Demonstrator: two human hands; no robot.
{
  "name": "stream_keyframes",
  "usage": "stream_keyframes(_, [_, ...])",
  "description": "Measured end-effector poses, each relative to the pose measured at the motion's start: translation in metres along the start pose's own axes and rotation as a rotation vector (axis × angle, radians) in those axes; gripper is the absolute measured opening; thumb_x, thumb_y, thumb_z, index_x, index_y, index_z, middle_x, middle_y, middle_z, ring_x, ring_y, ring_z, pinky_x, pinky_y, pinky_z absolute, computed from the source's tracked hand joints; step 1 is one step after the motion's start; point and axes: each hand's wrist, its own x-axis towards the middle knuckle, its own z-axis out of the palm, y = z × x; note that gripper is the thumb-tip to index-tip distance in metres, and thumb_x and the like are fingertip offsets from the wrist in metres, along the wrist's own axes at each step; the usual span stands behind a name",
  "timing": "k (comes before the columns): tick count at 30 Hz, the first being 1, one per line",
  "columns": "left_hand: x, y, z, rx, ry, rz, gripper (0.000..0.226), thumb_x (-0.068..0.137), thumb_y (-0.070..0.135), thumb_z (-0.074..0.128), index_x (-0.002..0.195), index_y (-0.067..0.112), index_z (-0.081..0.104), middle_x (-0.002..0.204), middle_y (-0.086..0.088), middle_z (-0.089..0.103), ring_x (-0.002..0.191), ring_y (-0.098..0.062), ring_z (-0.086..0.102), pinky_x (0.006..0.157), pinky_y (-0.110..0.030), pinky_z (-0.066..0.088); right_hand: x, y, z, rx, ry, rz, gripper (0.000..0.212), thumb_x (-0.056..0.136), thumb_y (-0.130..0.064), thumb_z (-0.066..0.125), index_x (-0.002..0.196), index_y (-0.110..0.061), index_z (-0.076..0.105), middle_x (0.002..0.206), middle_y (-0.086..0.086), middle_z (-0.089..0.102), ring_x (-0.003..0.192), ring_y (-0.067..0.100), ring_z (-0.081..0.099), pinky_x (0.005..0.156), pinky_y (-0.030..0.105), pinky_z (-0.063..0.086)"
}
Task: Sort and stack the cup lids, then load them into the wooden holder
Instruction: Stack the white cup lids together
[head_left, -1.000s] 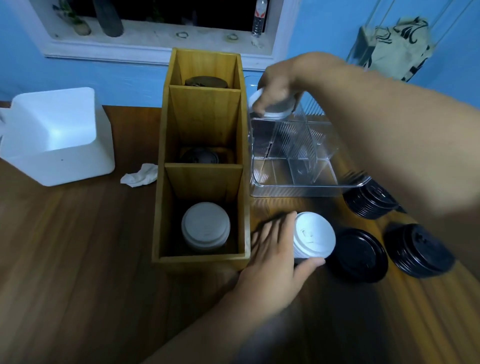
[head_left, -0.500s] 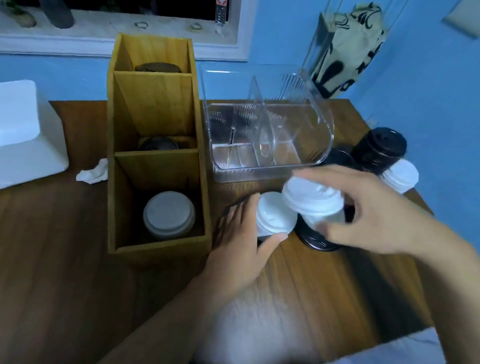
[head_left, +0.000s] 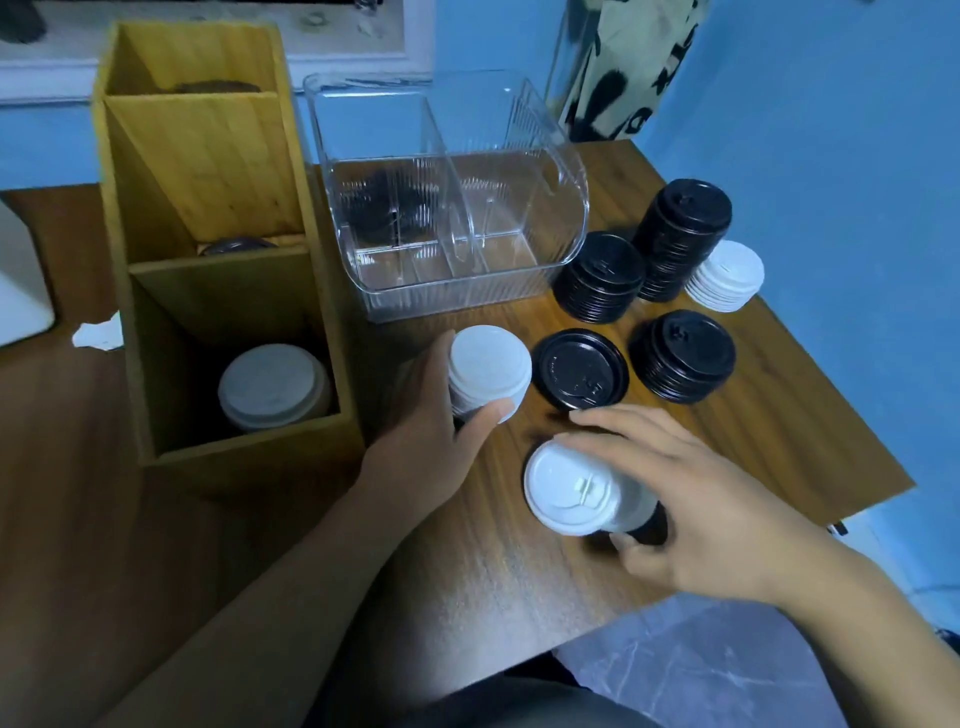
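My left hand (head_left: 436, 441) grips a stack of white lids (head_left: 488, 364) standing on the table just right of the wooden holder (head_left: 171, 431). My right hand (head_left: 701, 504) holds a second stack of white lids (head_left: 571, 488), tilted on its side low over the table, with a dark lid at its far end. The holder's front compartment contains a stack of white lids (head_left: 272, 387); dark lids show in its middle (head_left: 236, 244) and back compartments. A single black lid (head_left: 581, 370) lies flat between my hands and the black stacks.
A clear plastic divided bin (head_left: 467, 291) stands behind the lids. Three black lid stacks (head_left: 681, 356) (head_left: 600, 275) (head_left: 680, 234) and a low white stack (head_left: 727, 275) crowd the table's right side. A crumpled tissue (head_left: 98, 332) lies left of the holder. The table edge (head_left: 779, 540) runs close on the right.
My right hand brought a white lid stack from the clear bin down to the near table, tipping it sideways. My left hand stayed on its white stack. The camera view shifted right.
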Motion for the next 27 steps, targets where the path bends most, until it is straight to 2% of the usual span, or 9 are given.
stream_keyframes(2, [0.000,0.000,0.000,-0.002,0.000,0.002,0.081,0.095,0.045,0.065,0.157,0.033,0.014,0.158,0.011,0.028,0.146,-0.007,0.023,0.114,-0.022,0.018,-0.002,-0.004,0.001,-0.025,0.086,0.036,0.081,0.075,-0.054,0.074,0.148,-0.040,0.042,0.149,-0.025,0.037,0.144,0.010,0.032,0.113,0.041,0.039])
stream_keyframes(5, [0.001,-0.001,0.001,-0.013,-0.002,0.008,0.080,0.095,0.045,0.065,0.156,0.033,0.015,0.157,0.011,0.029,0.145,-0.008,0.025,0.115,-0.024,0.021,0.004,-0.010,0.013,-0.183,0.110,0.089,0.086,0.076,-0.082,0.059,0.148,-0.037,0.042,0.141,-0.022,0.044,0.137,0.008,0.038,0.110,0.042,0.039])
stream_keyframes(11, [0.001,0.000,0.001,-0.027,0.000,0.007,0.079,0.095,0.045,0.066,0.156,0.033,0.016,0.156,0.010,0.030,0.144,-0.009,0.026,0.116,-0.029,0.026,0.011,-0.029,0.020,-0.310,0.169,0.072,0.079,0.077,-0.083,0.057,0.139,-0.034,0.052,0.122,-0.015,0.054,0.120,0.015,0.050,0.114,0.048,0.031])
stream_keyframes(14, [0.001,0.000,0.001,-0.027,0.024,0.022,0.078,0.094,0.044,0.067,0.155,0.030,0.020,0.154,0.008,0.033,0.141,-0.010,0.028,0.112,-0.027,0.026,0.012,-0.061,0.038,-0.434,0.271,0.180,0.082,0.075,-0.092,0.045,0.124,-0.028,0.063,0.105,-0.006,0.057,0.103,0.024,0.054,0.113,0.059,0.030])
stream_keyframes(16, [0.000,0.000,0.001,-0.015,0.040,0.031,0.077,0.094,0.044,0.067,0.155,0.028,0.022,0.153,0.006,0.034,0.141,-0.012,0.029,0.113,-0.030,0.028,0.016,-0.077,0.052,-0.478,0.244,0.248,0.089,0.074,-0.095,0.038,0.118,-0.022,0.067,0.100,0.000,0.058,0.100,0.029,0.055,0.113,0.065,0.025])
stream_keyframes(19, [0.000,-0.002,0.001,-0.002,0.054,0.046,0.077,0.093,0.047,0.067,0.155,0.028,0.023,0.152,0.005,0.037,0.140,-0.014,0.031,0.117,-0.039,0.033,0.014,-0.076,0.053,-0.433,0.161,0.167,0.090,0.076,-0.092,0.039,0.128,-0.023,0.063,0.114,0.000,0.058,0.116,0.029,0.053,0.117,0.067,0.018])
stream_keyframes(23, [0.003,-0.005,0.002,0.004,0.049,0.042,0.079,0.092,0.050,0.066,0.155,0.028,0.023,0.152,0.003,0.037,0.141,-0.018,0.032,0.116,-0.048,0.036,0.011,-0.058,0.030,-0.275,-0.055,-0.108,0.072,0.083,-0.060,0.057,0.149,-0.038,0.040,0.156,-0.015,0.034,0.152,0.015,0.018,0.124,0.055,0.006])
stream_keyframes(25, [0.003,-0.004,0.002,0.009,0.052,0.044,0.079,0.092,0.051,0.066,0.154,0.028,0.024,0.152,0.003,0.039,0.140,-0.019,0.033,0.115,-0.049,0.037,0.019,-0.051,0.029,-0.289,-0.125,-0.165,0.074,0.080,-0.050,0.060,0.150,-0.040,0.039,0.156,-0.018,0.035,0.152,0.012,0.017,0.124,0.055,0.003])
stream_keyframes(27, [0.003,-0.004,0.001,0.009,0.056,0.046,0.079,0.092,0.051,0.066,0.154,0.027,0.025,0.152,0.002,0.039,0.140,-0.019,0.033,0.115,-0.048,0.036,0.027,-0.050,0.034,-0.351,-0.105,-0.178,0.070,0.080,-0.053,0.062,0.146,-0.038,0.046,0.140,-0.015,0.049,0.141,0.014,0.034,0.122,0.061,0.009])
